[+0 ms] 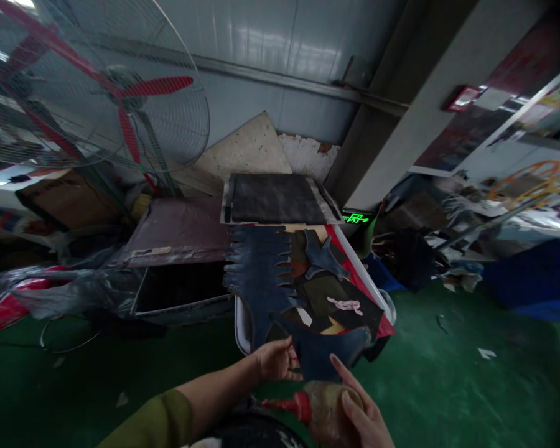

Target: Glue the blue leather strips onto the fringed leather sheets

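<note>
My right hand (pixel 366 415) is wrapped round a squeeze bottle (pixel 329 401) with brownish contents. Its red nozzle (pixel 284 406) points left, and the index finger reaches up against a dark blue leather-like piece (pixel 324 351). At that piece's left edge, my left hand (pixel 277 361) holds it with thumb and fingers, some of them partly behind it. Just beyond, a longer blue piece (pixel 261 267) with slit, fringed sides lies over the white-rimmed tray (pixel 241 333). A smaller star-like blue piece (pixel 324 258) lies to its right, near a pink crumpled strip (pixel 345 305).
A dark board (pixel 273 199) lies at the tray's far end. Left of it is a brown covered box (pixel 182 227) above a dark open space. A large caged fan (pixel 121 93) stands at left. Blue bins (pixel 536 280) stand at right on the green floor (pixel 448 373).
</note>
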Tool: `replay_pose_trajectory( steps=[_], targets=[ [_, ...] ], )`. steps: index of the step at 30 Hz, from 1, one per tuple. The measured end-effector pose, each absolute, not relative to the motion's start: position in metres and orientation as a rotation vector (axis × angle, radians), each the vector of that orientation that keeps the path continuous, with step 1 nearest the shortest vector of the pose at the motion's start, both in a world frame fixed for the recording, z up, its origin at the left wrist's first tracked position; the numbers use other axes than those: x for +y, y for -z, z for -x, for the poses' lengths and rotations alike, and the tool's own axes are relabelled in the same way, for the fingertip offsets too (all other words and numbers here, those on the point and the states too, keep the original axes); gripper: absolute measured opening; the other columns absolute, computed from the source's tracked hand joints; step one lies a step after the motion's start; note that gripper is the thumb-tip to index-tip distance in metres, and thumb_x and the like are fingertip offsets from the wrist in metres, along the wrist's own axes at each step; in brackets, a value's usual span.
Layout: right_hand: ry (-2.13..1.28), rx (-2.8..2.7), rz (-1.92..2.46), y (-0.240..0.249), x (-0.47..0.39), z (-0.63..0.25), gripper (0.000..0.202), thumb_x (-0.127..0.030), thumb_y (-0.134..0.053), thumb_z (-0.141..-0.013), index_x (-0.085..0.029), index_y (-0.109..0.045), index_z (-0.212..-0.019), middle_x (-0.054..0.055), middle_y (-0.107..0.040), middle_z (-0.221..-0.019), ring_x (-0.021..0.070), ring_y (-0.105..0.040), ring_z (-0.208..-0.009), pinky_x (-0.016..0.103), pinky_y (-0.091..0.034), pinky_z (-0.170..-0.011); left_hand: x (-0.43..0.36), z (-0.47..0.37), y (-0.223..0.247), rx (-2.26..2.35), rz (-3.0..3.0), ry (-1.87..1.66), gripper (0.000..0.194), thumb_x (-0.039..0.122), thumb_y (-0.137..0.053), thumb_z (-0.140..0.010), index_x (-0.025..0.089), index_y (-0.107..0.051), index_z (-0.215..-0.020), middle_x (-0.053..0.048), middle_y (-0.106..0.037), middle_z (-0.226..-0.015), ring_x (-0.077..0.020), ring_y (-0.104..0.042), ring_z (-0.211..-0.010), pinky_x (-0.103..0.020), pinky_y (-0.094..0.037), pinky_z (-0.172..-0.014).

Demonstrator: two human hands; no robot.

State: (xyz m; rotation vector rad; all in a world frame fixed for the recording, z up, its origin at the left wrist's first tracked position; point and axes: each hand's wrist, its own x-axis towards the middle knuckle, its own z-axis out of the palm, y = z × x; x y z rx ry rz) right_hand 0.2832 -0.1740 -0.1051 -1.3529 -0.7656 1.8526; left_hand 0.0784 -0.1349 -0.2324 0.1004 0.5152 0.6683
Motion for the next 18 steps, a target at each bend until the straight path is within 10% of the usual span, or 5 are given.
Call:
replay_pose_trajectory(
  steps=[18],
  targets=[
    [-2.076,-0.254,1.365,0.252,-0.096,-0.202,0.080,-0.045,-0.079,-0.069,-0.023,-0.046,-0.139,0.009,-0.065,-0.126,0.0268,-0.063,-0.112,0.041,-0.050,-0.094,-0.099,0.025,0.299,1.258,0.249,-1.217,0.022,0.004,-0.068,-0.076,0.010,-0.062,-0.096,-0.009,-0.074,-0.082,-0.0241,-0.073,-0.078,-0.037,-0.060,-0.077]
  ],
)
